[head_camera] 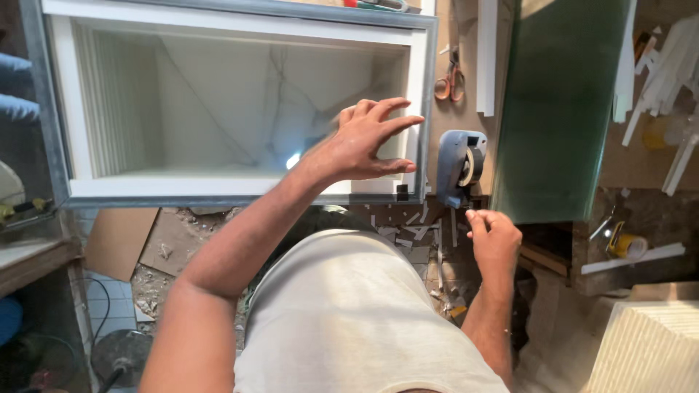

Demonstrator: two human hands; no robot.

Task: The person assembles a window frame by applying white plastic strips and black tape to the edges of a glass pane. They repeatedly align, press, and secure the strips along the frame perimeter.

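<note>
- At centre frame, the left hand (368, 142) lies spread and flat, fingers released, on the right end of a glass pane (240, 109) set in a white frame with a grey metal edge (240, 191).
- Filling the upper left and middle of the frame, the framed pane rests on the desk (455, 116); its lower right corner carries a small dark patch.
- Lower right of centre, the right hand (494, 236) is pinched closed just below a grey tape dispenser (459, 166); what it pinches is too small to tell.
- Just right of the frame's edge, the dispenser stands on the desk with a pale roll inside.
- Near the top, orange-handled scissors (451, 78) lie above the dispenser.
- Along the right, a dark green glass sheet (561, 109) stands beside white strips (666, 69).
- At lower right, a yellow tape roll (628, 246) sits near a pale ribbed panel (648, 346).
- Below, offcuts litter the floor (419, 236).
</note>
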